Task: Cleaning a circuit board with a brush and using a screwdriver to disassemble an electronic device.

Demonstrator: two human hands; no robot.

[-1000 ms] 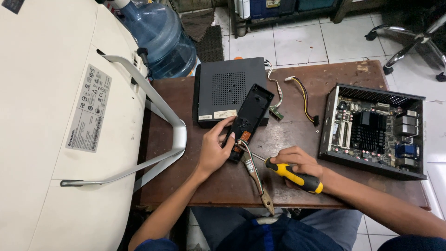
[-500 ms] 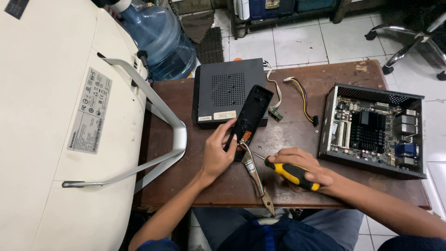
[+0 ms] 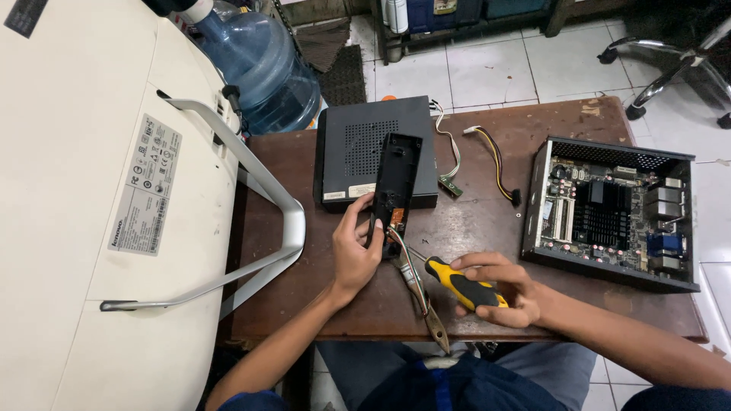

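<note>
My left hand [image 3: 356, 247] grips the lower end of a long black plastic panel [image 3: 396, 183] that leans on a flat black case cover [image 3: 375, 152]. Thin coloured wires [image 3: 403, 255] trail from the panel's lower end. In my right hand [image 3: 502, 289] is a screwdriver with a yellow and black handle [image 3: 455, 281], its shaft pointing toward the panel's bottom end. A pair of pliers [image 3: 430, 316] lies on the brown table [image 3: 297, 228] between my hands.
An open small computer case with its board exposed [image 3: 613, 213] sits at the table's right. Loose cables [image 3: 487, 160] lie near the cover. A large white monitor back with a silver stand [image 3: 137, 198] fills the left. A blue water jug [image 3: 263, 68] stands behind.
My right hand with the screwdriver has shifted slightly. The left hand keeps its grip on the black panel, which stays in place.
</note>
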